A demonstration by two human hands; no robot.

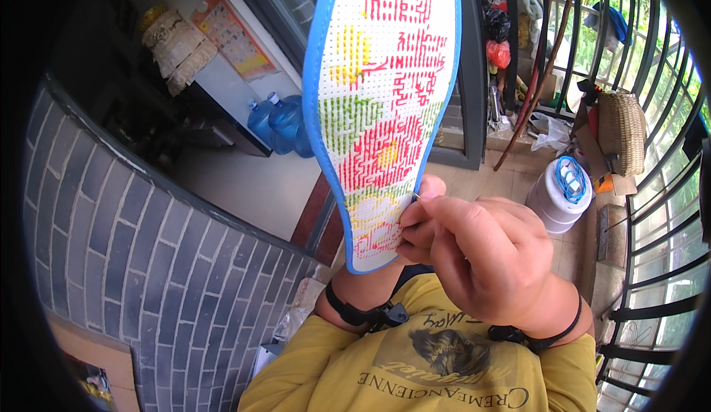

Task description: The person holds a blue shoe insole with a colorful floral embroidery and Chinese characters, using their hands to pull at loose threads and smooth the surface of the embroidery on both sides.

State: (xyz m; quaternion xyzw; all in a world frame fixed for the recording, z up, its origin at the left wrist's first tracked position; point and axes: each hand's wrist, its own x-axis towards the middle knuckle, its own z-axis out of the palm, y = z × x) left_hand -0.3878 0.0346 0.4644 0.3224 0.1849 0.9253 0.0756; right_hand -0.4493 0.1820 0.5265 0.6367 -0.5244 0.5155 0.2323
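An insole (383,95) of white perforated fabric with blue edging stands upright before me. Red, green and yellow cross-stitch covers much of it in flower and leaf shapes. My left hand (412,252) grips its narrow lower end from behind, mostly hidden by the insole, with fingers showing past the right edge. In front of that edge, my right hand (489,245) pinches a thin needle (415,194) between thumb and forefinger. The needle's tip lies at the insole's right border, beside the green stitches. Whether it has pierced the fabric, I cannot tell.
A grey brick wall (166,262) rises at left beside a doorway. Blue water bottles (284,123) stand inside. To the right are a white bucket (558,195) with coiled blue tubing (571,179), a wicker basket (621,134), a leaning wooden stick (536,79) and black window bars (655,306).
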